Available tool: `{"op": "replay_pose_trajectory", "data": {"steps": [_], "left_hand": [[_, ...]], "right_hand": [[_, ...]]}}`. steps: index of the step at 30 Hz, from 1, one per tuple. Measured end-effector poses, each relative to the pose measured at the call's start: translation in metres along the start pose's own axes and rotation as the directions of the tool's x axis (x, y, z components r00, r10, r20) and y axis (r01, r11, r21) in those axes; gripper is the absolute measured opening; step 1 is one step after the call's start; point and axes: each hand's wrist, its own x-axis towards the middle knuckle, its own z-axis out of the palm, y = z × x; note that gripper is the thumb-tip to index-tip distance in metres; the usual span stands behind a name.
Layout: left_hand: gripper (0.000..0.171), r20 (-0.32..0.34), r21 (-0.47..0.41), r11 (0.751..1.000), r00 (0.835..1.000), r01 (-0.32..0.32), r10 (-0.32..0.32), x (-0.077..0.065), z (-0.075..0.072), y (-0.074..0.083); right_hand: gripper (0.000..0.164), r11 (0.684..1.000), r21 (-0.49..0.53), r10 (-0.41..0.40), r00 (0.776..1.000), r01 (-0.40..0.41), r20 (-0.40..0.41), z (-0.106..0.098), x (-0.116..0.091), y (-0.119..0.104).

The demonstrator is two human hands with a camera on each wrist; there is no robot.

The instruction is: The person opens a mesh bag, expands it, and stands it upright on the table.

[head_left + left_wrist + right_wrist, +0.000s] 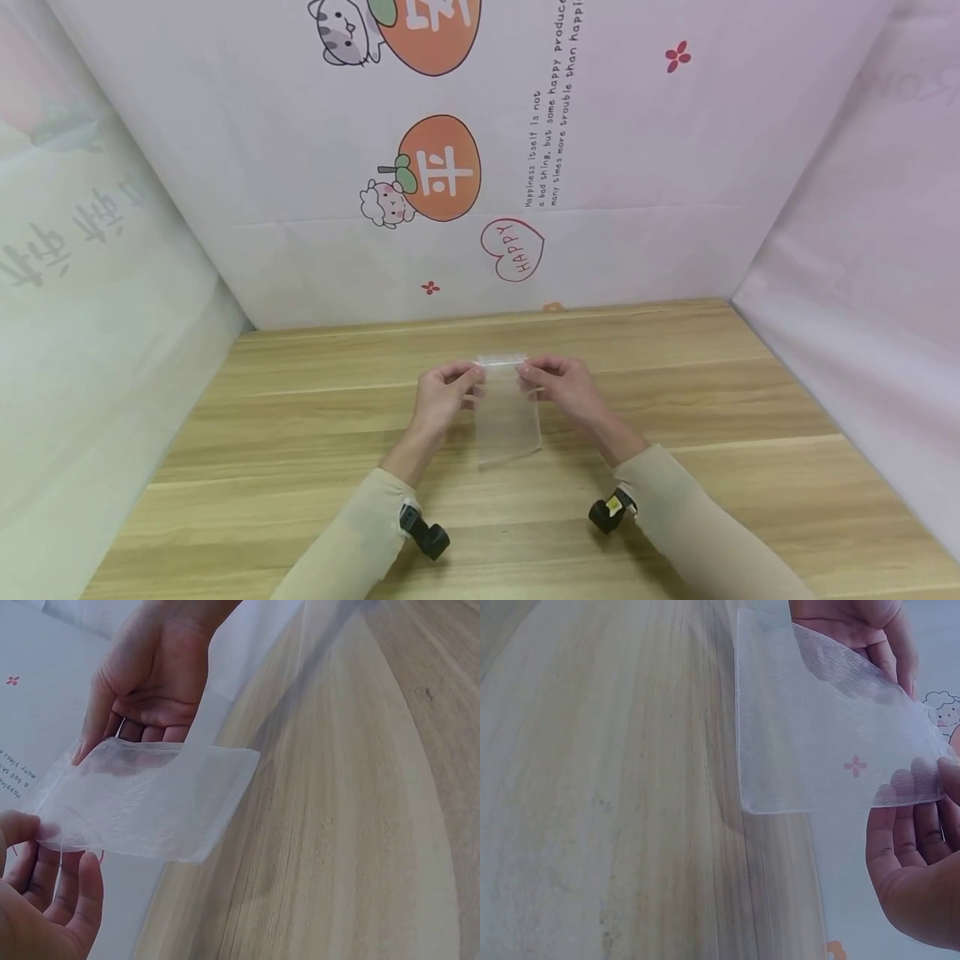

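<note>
A sheer white mesh pouch [508,421] hangs between both hands, its gathered top edge uppermost and its flat bottom hanging down toward the person. My left hand [441,398] pinches the top left corner between thumb and fingers. At the opposite corner my right hand [568,387] pinches it the same way. Thin cord loops show by the left fingers [90,892] in the left wrist view. Through the see-through mesh pouch [810,742], the right fingertips [904,784] show behind the fabric in the right wrist view. Nothing shows inside it.
Under the hands lies a wood-grain table [300,433]. A white printed cloth wall [615,167] rises at its back edge, with more white cloth along the left and right sides. Small black cameras [426,533] are strapped at both sleeve cuffs.
</note>
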Motion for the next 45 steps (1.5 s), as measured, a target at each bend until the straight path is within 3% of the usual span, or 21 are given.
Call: {"op": "replay_pose_trajectory", "data": {"steps": [11, 20, 27, 35, 45], "left_hand": [[0.017, -0.026, -0.042, 0.999, 1.0, -0.003, 0.002, -0.0007, 0.0004, -0.0012], [0.016, -0.048, -0.12, 0.993, 0.999, 0.004, -0.009, -0.0015, 0.0043, -0.0005], [0.017, -0.005, -0.105, 0.994, 1.0, 0.022, -0.023, 0.0009, 0.002, -0.0014], [0.021, 0.045, -0.047, 0.998, 0.999, 0.029, -0.027, 0.0018, 0.0023, -0.0025], [0.013, 0.032, -0.064, 0.997, 0.999, 0.035, -0.033, 0.0015, 0.0028, -0.003]], "right_hand": [[0.028, 1.0, 0.027, -0.014, 1.0, 0.015, -0.018, -0.0013, -0.0005, 0.0], [0.029, 0.98, 0.194, 0.053, 0.998, -0.048, -0.02, 0.0017, -0.0011, -0.0022], [0.032, 0.987, 0.147, 0.061, 0.998, -0.062, 0.011, -0.0026, -0.0005, -0.0022], [0.016, 0.99, 0.127, 0.049, 0.997, -0.057, 0.066, -0.0025, -0.0018, -0.0054], [0.014, 0.996, 0.087, 0.022, 0.999, -0.026, 0.041, -0.0004, -0.002, -0.0051]]}}
